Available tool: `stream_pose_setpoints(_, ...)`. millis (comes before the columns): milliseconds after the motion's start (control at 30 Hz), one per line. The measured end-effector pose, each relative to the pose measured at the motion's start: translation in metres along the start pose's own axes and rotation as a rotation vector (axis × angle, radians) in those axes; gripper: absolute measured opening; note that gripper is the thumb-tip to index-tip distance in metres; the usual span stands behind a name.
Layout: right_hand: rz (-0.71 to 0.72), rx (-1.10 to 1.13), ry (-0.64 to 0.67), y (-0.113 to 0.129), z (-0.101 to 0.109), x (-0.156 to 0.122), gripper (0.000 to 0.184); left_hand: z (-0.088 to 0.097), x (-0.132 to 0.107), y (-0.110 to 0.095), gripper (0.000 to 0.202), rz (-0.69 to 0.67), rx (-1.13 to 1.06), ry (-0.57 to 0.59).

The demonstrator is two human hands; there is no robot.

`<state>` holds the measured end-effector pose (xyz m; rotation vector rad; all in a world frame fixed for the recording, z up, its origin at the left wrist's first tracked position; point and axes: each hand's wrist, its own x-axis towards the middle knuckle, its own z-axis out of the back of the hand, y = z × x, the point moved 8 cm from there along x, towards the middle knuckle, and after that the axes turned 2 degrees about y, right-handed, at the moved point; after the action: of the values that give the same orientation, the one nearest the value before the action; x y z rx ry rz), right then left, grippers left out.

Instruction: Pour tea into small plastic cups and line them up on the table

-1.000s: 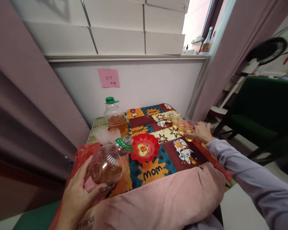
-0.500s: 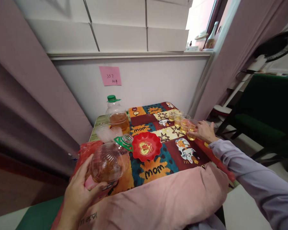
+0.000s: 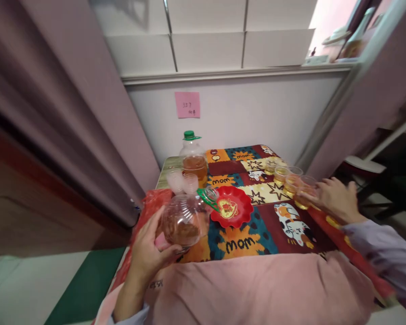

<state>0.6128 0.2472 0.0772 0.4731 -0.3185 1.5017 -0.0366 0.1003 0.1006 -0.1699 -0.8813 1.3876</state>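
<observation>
My left hand [image 3: 152, 248] is closed around the lower body of a clear plastic jug [image 3: 182, 225], tilted with its uncapped neck to the right. Amber liquid lies inside it, and a green handle ring circles the neck. At the table's right side, my right hand [image 3: 336, 201] has its fingers about the nearest clear plastic cup [image 3: 302, 201], which holds yellowish liquid; motion blurs the fingertips. More such cups [image 3: 282, 174] stand in a cluster just behind it. A red scalloped dish [image 3: 235, 219] with a yellow picture sits beyond the jug's neck.
A second jug [image 3: 194, 169] with a green cap stands upright at the back left. Before it are stacked cups [image 3: 190, 184]. A red plastic bag [image 3: 147, 212] hangs over the left edge. Pink cloth [image 3: 250, 289] covers the front. A patterned mat [image 3: 291, 225] lies on the table.
The view has turned left, so everything appears further right. My left hand still grips the tilted jug, and my right hand stays at the same cup.
</observation>
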Motion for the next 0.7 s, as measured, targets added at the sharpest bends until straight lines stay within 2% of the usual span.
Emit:
stream_pose_setpoints(67,0.036,0.038,-0.068,0.010,0.009,0.000,0.072,0.000,-0.001,-0.005,0.139,-0.004,0.013,0.012)
stream_pose_setpoints(133,0.114,0.104,-0.093,0.036,0.018,0.003,0.064,0.000,-0.002,-0.007,0.139,0.008,0.024,0.019)
stream_pose_setpoints(233,0.230,0.269,-0.076,0.098,0.035,0.008,0.055,0.001,-0.005,-0.008,0.142,0.023,0.028,0.024)
stream_pose_setpoints(367,0.355,0.515,0.048,0.200,0.042,0.012,0.038,0.001,-0.009,-0.007,0.141,0.015,0.015,0.049)
stream_pose_setpoints(533,0.562,0.753,0.139,0.321,0.023,0.020,0.025,0.000,-0.015,-0.004,0.140,-0.004,0.010,0.043)
stream_pose_setpoints(633,0.614,0.777,0.174,0.377,0.001,0.031,0.016,-0.002,-0.019,-0.006,0.137,-0.040,0.022,0.043)
stream_pose_setpoints(700,0.653,0.709,0.235,0.409,-0.014,0.037,0.022,-0.002,-0.021,-0.007,0.135,-0.065,0.035,0.041)
